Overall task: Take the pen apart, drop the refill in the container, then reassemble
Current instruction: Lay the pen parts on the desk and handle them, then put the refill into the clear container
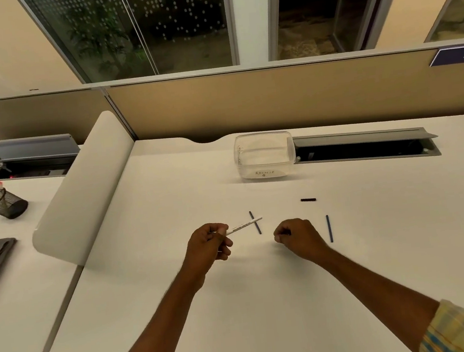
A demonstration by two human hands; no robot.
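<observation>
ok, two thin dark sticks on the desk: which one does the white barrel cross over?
The left dark stick, between the hands. The white pen barrel held in the left hand passes across it. The other dark stick lies alone, right of the right hand.

left hand [208,244] grips white pen barrel [244,226] | right hand [299,237] fisted | container [264,155] behind

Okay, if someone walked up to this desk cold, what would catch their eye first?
Probably the left hand near the middle of the white desk, holding a white pen barrel. Next, the dark pieces lying loose: one thin rod just beyond the barrel, another right of the closed right hand. Farther back stands a clear container.
</observation>
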